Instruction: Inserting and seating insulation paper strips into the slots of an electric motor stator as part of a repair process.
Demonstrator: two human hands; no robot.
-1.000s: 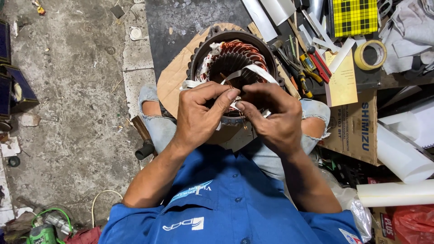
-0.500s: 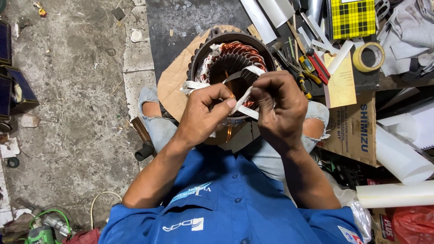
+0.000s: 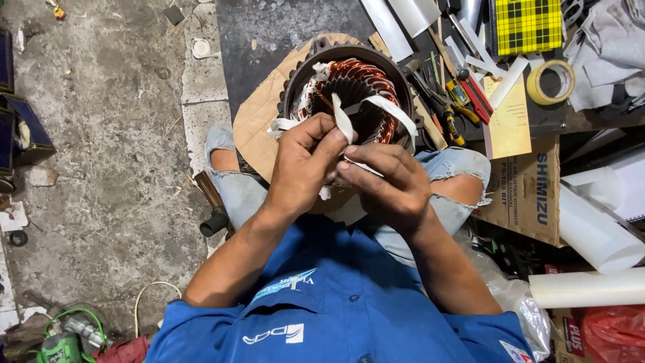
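Observation:
A round motor stator (image 3: 349, 81) with copper windings stands on a cardboard sheet (image 3: 259, 128) between my knees. My left hand (image 3: 302, 165) and my right hand (image 3: 386, 178) meet just in front of it. Both pinch a white strip of insulating paper (image 3: 342, 121) that sticks up between the fingertips. Another white strip (image 3: 396, 111) curves over the stator's right rim. More white pieces poke out at its left rim (image 3: 282, 126).
Pliers and screwdrivers (image 3: 457, 101) lie right of the stator, with a tape roll (image 3: 551, 81), a yellow checked box (image 3: 527, 23) and a cardboard box (image 3: 531, 188). White paper rolls (image 3: 591, 286) lie at right. Bare concrete floor (image 3: 114, 134) stretches left, with green-wired junk (image 3: 64, 339) at bottom left.
My hands have shifted slightly toward me and together; the white strip now stands upright between the fingertips instead of lying across the stator opening.

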